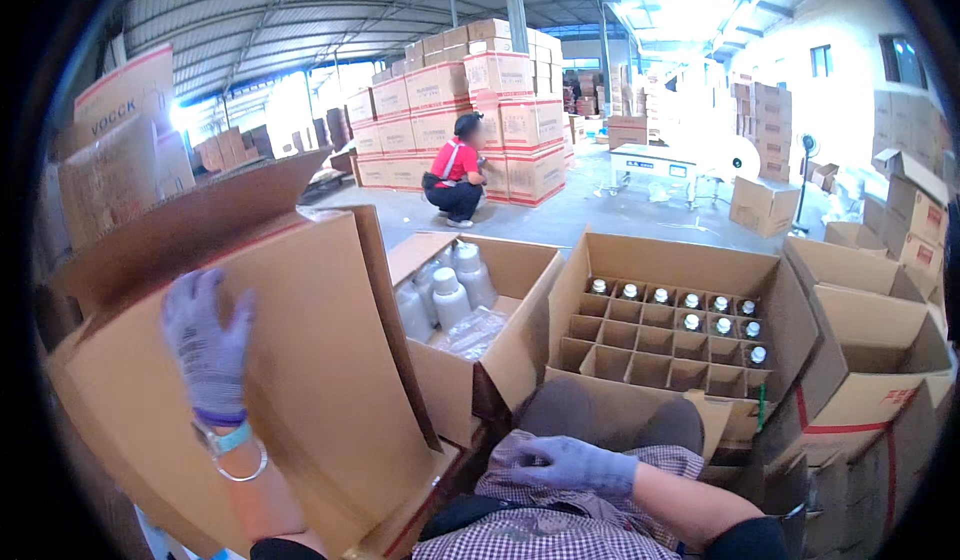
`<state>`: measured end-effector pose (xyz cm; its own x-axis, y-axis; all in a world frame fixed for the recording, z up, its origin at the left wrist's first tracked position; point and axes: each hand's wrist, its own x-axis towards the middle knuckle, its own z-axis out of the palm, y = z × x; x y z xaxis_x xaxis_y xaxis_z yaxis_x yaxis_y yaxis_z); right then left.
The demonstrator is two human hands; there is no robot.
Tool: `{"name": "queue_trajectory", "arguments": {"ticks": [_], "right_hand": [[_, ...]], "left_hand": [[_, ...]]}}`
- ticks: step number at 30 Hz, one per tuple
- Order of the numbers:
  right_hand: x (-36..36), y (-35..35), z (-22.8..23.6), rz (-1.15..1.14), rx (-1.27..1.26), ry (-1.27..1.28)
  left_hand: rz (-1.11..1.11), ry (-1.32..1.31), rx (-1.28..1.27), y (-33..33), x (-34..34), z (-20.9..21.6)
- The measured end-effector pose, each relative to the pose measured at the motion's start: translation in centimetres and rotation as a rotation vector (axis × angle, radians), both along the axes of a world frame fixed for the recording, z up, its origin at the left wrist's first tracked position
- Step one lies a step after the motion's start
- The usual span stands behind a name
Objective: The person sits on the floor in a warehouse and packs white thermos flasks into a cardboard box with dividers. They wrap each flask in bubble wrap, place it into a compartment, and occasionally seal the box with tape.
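Note:
My left hand (207, 335), in a grey-purple knit glove, lies with fingers apart against the side of a large brown carton (320, 360) on the left. My right hand (575, 463), gloved alike, rests over my lap on the checkered garment (520, 530), its fingers loosely stretched and nothing seen in them. In front stands an open carton (680, 255) with cardboard dividers (640, 338). Several silver-capped bottles (691, 322) fill its far and right cells. Left of it, another open carton (525, 270) holds white-capped bottles (450, 300) and clear plastic wrapping (473, 335).
More open cartons (870, 360) stand close on the right, and stacked boxes (120, 180) rise at the left. Farther off, a person in red (458, 165) crouches beside a tall carton stack (530, 125). A white machine table (655, 167) and a fan (806, 175) stand behind.

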<state>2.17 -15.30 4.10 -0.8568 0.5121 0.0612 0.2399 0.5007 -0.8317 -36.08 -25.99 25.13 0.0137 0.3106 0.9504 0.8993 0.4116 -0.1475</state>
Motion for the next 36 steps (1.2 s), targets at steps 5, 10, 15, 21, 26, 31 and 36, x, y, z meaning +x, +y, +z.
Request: {"name": "queue_trajectory", "arguments": {"ticks": [5,10,15,21,26,31,36], "right_hand": [[6.9,-4.2,-2.2,-0.026,-0.095,-0.332],[5.2,-9.0,-1.7,0.013,-0.275,-0.357],[9.6,-9.3,-7.7,-0.139,-0.074,-0.088],[5.2,-8.1,-10.6,-0.465,0.074,-0.458],[2.1,-4.5,-11.8,-0.134,0.355,-1.025],[2.3,-1.2,-15.8,-0.321,0.345,-0.818],[3.5,-1.6,-18.1,-0.338,0.320,-0.768]], "left_hand": [[-1.102,-0.345,-0.814,8.2,17.1,-13.3],[-1.590,-0.183,-2.053,10.7,27.0,-33.1],[-1.439,0.143,-1.960,14.1,31.2,-37.5],[-1.083,0.442,-1.602,13.1,29.2,-30.4],[-1.085,0.552,-1.275,10.7,30.4,-23.9],[-0.952,0.580,-1.397,9.9,31.9,-24.4],[-1.316,-0.896,-2.077,17.3,26.2,-25.3]]}}
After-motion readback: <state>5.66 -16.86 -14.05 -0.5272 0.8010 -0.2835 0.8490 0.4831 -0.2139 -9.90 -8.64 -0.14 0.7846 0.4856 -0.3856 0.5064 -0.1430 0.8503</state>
